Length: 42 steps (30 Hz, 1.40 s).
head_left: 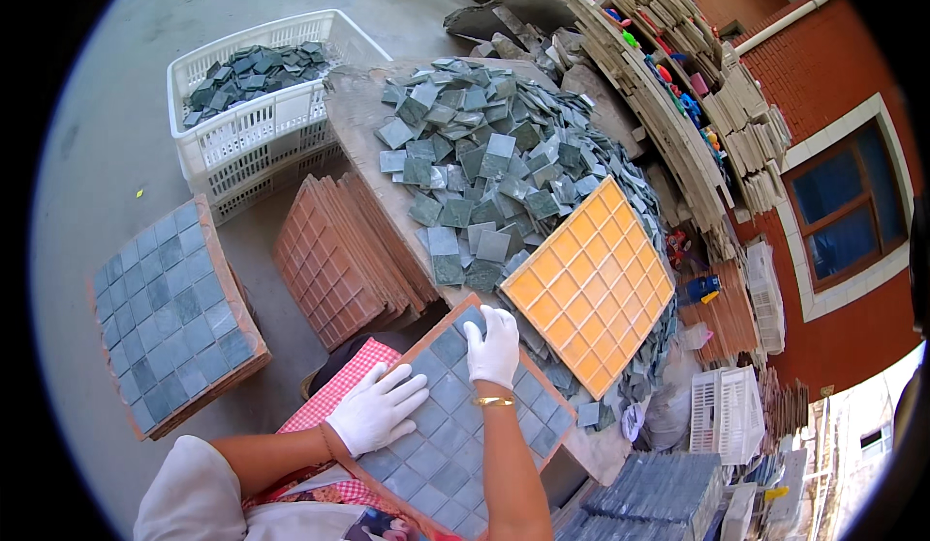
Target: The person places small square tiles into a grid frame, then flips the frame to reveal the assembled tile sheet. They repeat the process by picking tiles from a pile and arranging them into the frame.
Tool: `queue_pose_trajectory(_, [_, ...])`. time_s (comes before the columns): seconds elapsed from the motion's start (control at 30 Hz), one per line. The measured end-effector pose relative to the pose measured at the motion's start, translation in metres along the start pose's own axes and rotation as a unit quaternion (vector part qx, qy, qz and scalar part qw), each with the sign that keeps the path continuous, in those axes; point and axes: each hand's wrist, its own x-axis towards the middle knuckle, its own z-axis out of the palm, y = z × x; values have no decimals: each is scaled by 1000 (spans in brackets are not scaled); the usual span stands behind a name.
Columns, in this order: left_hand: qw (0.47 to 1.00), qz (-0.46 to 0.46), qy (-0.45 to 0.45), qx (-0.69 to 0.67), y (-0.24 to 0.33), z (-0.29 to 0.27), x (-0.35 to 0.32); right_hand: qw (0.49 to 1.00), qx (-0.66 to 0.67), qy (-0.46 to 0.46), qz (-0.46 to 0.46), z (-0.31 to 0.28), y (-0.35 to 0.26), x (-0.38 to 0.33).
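A reddish-brown grid tray (418, 349) filled with grey-green square stone tiles lies tilted before me. My left hand (380, 409), in a white glove, rests on the tiles near the tray's left edge, its fingers spread. My right hand (493, 349), also gloved, is at the far corner of the tray. Its thumb and fingers bend down onto a stone tile (471, 317) in the corner cell, part of which they hide. Just to the right, an orange-yellow grid tray (593, 287) with bare cells leans over a big heap of loose tiles (484, 158).
At left stands a stack of tile-filled trays (172, 313). Brown grid trays (329, 260) are stacked beside the worktable (360, 124). A white plastic crate (247, 144) holds more loose tiles. Dark stacked tiles (644, 493) are at lower right; wooden boards (649, 105) lie by the red wall.
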Motion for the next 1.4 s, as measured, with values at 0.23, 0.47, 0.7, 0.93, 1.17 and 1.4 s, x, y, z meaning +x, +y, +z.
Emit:
queue_pose_trajectory(0.23, [1000,-10,-14,4,4,-3,3,983,-37,-39,-175,7,6,-24])
queue_pose_trajectory(0.47, [1000,-15,1,-2,2,0,-4,976,-32,-122,-176,-26,2,-8])
queue_pose_trajectory(0.7, [1000,-6,-16,21,7,-5,1,985,40,-122,-119,-4,14,-21])
queue_pose_trajectory(0.93, [1000,6,6,27,8,-4,6,996,-29,-88,-14,-9,20,-1])
queue_pose_trajectory(1.17, [999,2,8,32,6,-7,2,976,-46,-184,111,-17,-9,30])
queue_pose_trajectory(1.4, [1000,-10,-4,22,4,0,-1,983,26,-169,72,-9,7,25])
